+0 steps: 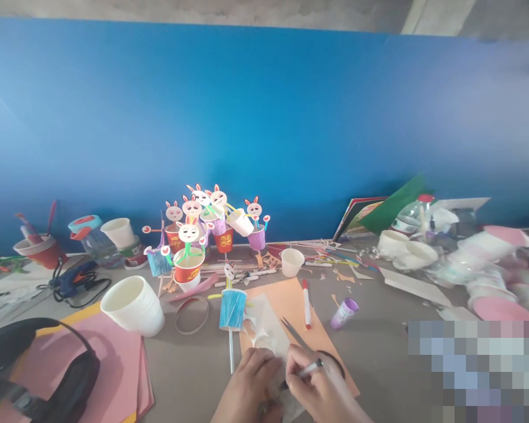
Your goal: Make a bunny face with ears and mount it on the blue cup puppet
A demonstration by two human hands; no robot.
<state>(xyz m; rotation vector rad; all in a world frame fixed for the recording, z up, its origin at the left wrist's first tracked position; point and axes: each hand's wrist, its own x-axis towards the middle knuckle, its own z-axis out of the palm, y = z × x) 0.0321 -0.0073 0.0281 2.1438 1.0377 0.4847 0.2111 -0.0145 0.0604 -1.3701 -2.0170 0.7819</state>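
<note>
At the bottom middle, my left hand (pixel 247 385) presses down on a crumpled piece of white paper (pixel 264 326) lying on an orange sheet (pixel 291 305). My right hand (pixel 320 390) is closed round a thin pen (pixel 302 372), its tip at the paper beside my left fingers. Scissors (pixel 297 336) lie on the orange sheet just above my right hand. A blue paper cup on a stick (pixel 232 309) stands right behind the paper.
A stack of white cups (pixel 134 305) lies to the left on pink sheets (pixel 101 367). Rabbit-faced cup figures (pixel 203 226) crowd the back. A red marker (pixel 307 302), purple glue stick (pixel 344 312), glue gun (pixel 73 282), black headphones (pixel 44 370) and white bowls (pixel 405 249) surround them.
</note>
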